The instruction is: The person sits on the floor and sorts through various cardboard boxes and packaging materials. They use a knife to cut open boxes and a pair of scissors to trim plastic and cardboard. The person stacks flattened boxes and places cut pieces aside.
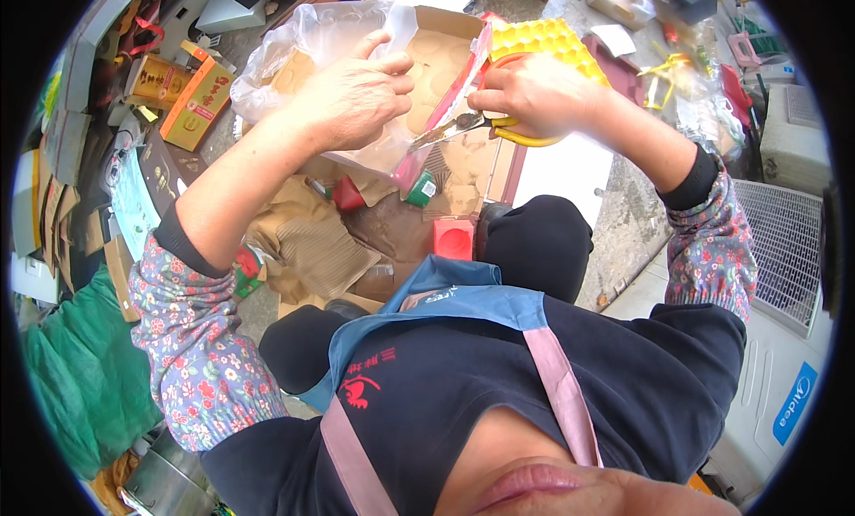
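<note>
My left hand (357, 98) is over a shallow cardboard box (431, 58), its index finger raised and the others curled on clear plastic film (320, 35). The thumb is hidden. My right hand (534, 95) grips scissors (467, 120) with yellow and orange handles. Their rusty-looking blades point down-left, at the film and the pink edge strip (461, 82) of the box. Beyond my right hand is a yellow honeycomb-patterned piece (548, 42). Round marks show on the box's brown inner face.
Below the box lie corrugated brown paper (320, 249), a red block with a round recess (454, 239) and a small green box (421, 189). Orange gift boxes (198, 96) and a green tarp (87, 376) are left. A white Midea appliance (768, 356) stands right.
</note>
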Action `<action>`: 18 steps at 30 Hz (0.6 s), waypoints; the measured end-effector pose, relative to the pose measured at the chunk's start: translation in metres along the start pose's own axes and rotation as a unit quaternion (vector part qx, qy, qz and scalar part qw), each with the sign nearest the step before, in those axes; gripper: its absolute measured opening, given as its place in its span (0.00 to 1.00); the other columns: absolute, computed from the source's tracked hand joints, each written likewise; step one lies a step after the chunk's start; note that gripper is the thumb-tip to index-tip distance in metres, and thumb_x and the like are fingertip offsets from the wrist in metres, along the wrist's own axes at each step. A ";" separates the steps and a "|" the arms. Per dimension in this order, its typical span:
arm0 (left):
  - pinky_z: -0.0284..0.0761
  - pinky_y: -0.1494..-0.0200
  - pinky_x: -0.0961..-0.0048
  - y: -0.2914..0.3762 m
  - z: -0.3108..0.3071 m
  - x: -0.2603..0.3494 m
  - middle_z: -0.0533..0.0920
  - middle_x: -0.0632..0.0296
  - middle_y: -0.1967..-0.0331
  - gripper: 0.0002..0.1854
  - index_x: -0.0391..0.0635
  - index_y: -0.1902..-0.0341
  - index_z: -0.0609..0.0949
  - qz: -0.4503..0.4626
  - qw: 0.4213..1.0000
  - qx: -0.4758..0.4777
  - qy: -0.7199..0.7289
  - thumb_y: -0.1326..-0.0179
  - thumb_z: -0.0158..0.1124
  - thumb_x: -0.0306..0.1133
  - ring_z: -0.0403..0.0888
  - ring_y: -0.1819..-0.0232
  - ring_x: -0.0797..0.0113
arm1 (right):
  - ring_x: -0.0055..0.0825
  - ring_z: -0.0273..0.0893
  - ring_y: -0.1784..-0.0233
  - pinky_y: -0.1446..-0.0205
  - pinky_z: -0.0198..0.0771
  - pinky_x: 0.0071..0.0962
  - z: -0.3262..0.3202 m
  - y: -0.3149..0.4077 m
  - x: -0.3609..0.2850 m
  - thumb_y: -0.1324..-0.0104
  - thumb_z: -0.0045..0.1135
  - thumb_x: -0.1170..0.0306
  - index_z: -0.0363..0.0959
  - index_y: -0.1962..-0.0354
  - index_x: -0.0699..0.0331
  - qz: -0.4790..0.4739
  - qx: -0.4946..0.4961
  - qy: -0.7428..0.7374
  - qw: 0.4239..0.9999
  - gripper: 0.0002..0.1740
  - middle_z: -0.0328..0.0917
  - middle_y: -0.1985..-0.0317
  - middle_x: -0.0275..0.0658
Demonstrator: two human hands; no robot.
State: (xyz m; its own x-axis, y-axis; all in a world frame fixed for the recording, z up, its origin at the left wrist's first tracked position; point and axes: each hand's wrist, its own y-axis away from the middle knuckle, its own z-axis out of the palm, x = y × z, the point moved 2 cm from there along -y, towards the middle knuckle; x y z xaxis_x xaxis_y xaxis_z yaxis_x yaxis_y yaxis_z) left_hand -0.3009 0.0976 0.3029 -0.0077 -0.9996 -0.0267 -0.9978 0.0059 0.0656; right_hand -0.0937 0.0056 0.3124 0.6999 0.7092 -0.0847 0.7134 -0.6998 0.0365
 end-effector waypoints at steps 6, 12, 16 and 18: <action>0.53 0.34 0.54 -0.021 -0.004 0.008 0.77 0.68 0.73 0.05 0.51 0.76 0.77 -0.024 0.993 0.103 -0.048 0.59 0.61 0.27 0.73 0.53 0.68 | 0.37 0.71 0.50 0.52 0.69 0.39 0.006 -0.038 0.003 0.55 0.68 0.62 0.72 0.56 0.60 -0.056 -0.067 -0.108 0.990 0.27 0.74 0.61 0.44; 0.58 0.38 0.55 -0.020 0.016 -0.010 0.77 0.67 0.74 0.08 0.51 0.74 0.77 -0.141 0.976 0.138 -0.088 0.62 0.63 0.28 0.76 0.60 0.67 | 0.40 0.76 0.60 0.57 0.72 0.36 0.009 -0.037 -0.021 0.54 0.65 0.65 0.73 0.59 0.60 0.067 -0.122 -0.096 0.986 0.23 0.76 0.70 0.42; 0.63 0.44 0.59 -0.007 0.025 -0.031 0.78 0.65 0.75 0.08 0.50 0.74 0.76 -0.249 0.945 0.204 -0.049 0.61 0.62 0.27 0.77 0.63 0.63 | 0.40 0.77 0.64 0.62 0.73 0.35 0.013 -0.003 -0.024 0.54 0.66 0.63 0.72 0.59 0.60 0.115 0.015 -0.056 0.992 0.24 0.75 0.70 0.42; 0.63 0.51 0.60 0.003 0.026 -0.040 0.79 0.65 0.74 0.11 0.50 0.69 0.77 -0.311 0.919 0.241 0.025 0.61 0.59 0.26 0.77 0.62 0.64 | 0.38 0.77 0.64 0.61 0.73 0.33 0.006 0.006 -0.032 0.53 0.66 0.62 0.71 0.58 0.60 0.164 0.052 -0.039 0.984 0.24 0.74 0.69 0.40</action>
State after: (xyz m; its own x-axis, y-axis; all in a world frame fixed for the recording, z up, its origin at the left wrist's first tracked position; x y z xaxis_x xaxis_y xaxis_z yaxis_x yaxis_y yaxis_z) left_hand -0.3056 0.1380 0.2784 0.5645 -0.8140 0.1371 -0.7215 -0.5672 -0.3970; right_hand -0.1122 -0.0219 0.3097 0.8848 0.4368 -0.1623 0.4384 -0.8983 -0.0278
